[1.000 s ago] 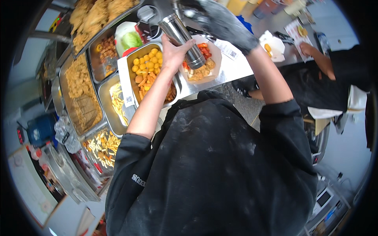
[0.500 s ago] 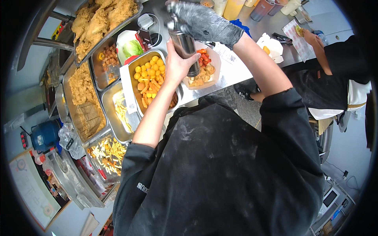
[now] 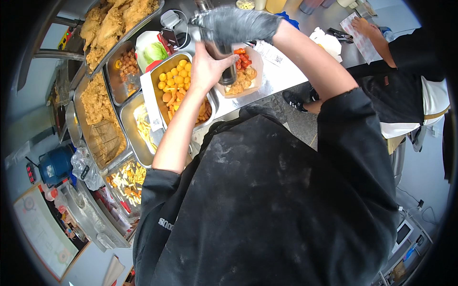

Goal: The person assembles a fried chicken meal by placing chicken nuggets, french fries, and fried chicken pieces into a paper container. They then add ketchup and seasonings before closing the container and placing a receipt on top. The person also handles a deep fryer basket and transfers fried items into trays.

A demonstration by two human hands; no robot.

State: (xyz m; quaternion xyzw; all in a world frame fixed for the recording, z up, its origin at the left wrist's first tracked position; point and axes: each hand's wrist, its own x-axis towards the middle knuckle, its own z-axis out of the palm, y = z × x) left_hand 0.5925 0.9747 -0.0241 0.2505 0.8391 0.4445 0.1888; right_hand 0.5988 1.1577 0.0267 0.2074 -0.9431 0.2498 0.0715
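Note:
My bare left hand [image 3: 206, 69] is wrapped around a dark, shiny cylindrical pepper mill [image 3: 228, 74], held tilted over a paper tray [image 3: 258, 71]. In that tray lie golden fried chicken pieces [image 3: 243, 82] and red sauce-coated pieces [image 3: 242, 58]. My right hand [image 3: 234, 26], in a black glove, is closed over the top end of the mill. Motion smears its fingertips, and the glove hides the mill's top.
Left of the tray stands a metal pan [image 3: 213, 110] of yellow balls and orange fries. Beyond it are pans of fried chicken [image 3: 112, 24] and french fries [image 3: 143, 126]. Sauce bottles [image 3: 275, 5] line the back. At right, a co-worker's hand [image 3: 365, 27] is over patterned paper [image 3: 361, 43].
My gloved right hand has shifted at the top of the mill, while my left hand keeps its grip. The co-worker's hand has moved up over the paper. The whole view has shifted slightly.

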